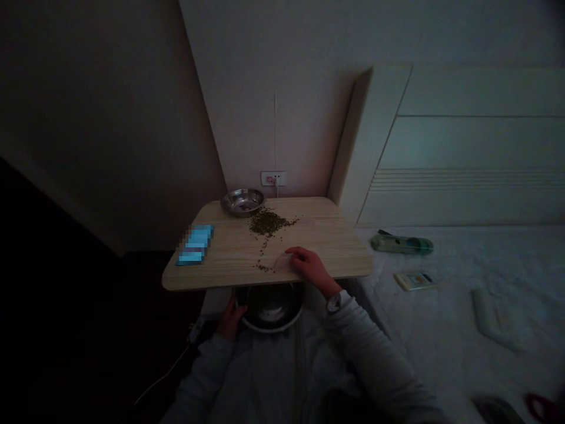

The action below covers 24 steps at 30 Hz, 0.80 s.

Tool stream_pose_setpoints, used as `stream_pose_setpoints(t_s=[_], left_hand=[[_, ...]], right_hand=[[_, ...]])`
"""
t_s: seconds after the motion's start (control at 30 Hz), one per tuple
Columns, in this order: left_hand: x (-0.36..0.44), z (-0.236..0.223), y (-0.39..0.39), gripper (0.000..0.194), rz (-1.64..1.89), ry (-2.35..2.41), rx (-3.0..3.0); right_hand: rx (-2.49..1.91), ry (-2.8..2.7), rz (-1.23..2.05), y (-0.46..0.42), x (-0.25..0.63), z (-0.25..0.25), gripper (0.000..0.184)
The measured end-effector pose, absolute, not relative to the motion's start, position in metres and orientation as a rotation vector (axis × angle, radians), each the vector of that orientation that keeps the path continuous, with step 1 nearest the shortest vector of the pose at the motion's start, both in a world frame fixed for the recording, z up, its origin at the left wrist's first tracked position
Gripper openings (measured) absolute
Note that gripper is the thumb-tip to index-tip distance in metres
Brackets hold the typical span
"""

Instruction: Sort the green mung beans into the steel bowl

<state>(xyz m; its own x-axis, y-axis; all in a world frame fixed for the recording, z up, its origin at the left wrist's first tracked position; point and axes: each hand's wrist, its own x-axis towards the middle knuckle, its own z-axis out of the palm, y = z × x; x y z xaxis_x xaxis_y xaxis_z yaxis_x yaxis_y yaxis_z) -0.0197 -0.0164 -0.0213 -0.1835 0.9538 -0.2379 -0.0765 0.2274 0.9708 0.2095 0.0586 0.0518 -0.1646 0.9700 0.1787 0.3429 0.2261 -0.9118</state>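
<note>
My right hand [303, 264] is low over the front of the wooden table [326, 235], its fingers closed on a thin, see-through piece [282, 261] whose kind I cannot make out. Just left of that piece lie a few small green beans [263, 268]. Farther back is a larger heap of the same beans [268, 222], with a thin trail running toward me. Below the table edge, my left hand [232, 318] grips the rim of a large metal bowl [276, 325] on my lap. The table partly hides this bowl.
A smaller metal bowl [242, 203] stands at the table's back left. A phone with a lit, blurred screen [195, 245] lies at the left edge. On the bed to the right are a green bottle-like thing [401, 242] and a pale phone-like object [415, 281]. A wall socket [273, 178] is behind.
</note>
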Motion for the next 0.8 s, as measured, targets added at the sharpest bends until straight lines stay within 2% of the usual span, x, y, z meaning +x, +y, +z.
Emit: stream_pose_setpoints(t_s=[0.13,0.5,0.8], left_hand=[[-0.017,-0.020,-0.017,0.049,1.192,1.366,0.859],[-0.019,-0.021,-0.017,0.042,1.154,1.439,0.863],[-0.016,-0.014,-0.018,0.044,1.161,1.439,0.902]], right_hand=[[-1.246,-1.674,0.944,0.059,0.210,0.051,0.033],[-1.273,-1.705,0.939,0.056,0.210,0.054,0.032],[-1.281,-1.780,0.916,0.055,0.210,0.054,0.031]])
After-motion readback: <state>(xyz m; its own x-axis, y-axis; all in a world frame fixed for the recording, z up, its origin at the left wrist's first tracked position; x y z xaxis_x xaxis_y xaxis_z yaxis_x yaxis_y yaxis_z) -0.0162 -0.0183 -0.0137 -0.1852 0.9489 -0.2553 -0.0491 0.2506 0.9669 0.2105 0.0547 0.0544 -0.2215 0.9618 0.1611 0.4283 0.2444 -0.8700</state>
